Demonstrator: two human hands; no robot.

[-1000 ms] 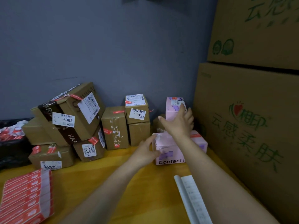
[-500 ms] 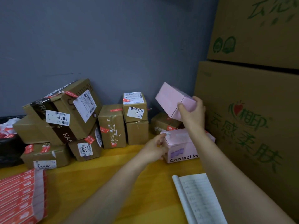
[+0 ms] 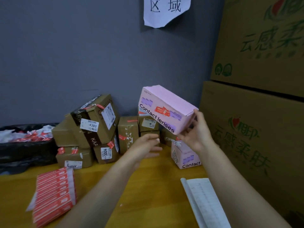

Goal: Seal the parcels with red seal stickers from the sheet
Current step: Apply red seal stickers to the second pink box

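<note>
Pink parcel [image 3: 169, 100] tilted aloft, right hand [image 3: 198, 134] pinching its end; left hand [image 3: 145, 146] fingers relaxed.

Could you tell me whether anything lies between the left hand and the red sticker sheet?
Nothing visible does: only bare tabletop lies between the left hand and the sticker sheet; the brown parcels stand farther back, against the wall.
</note>
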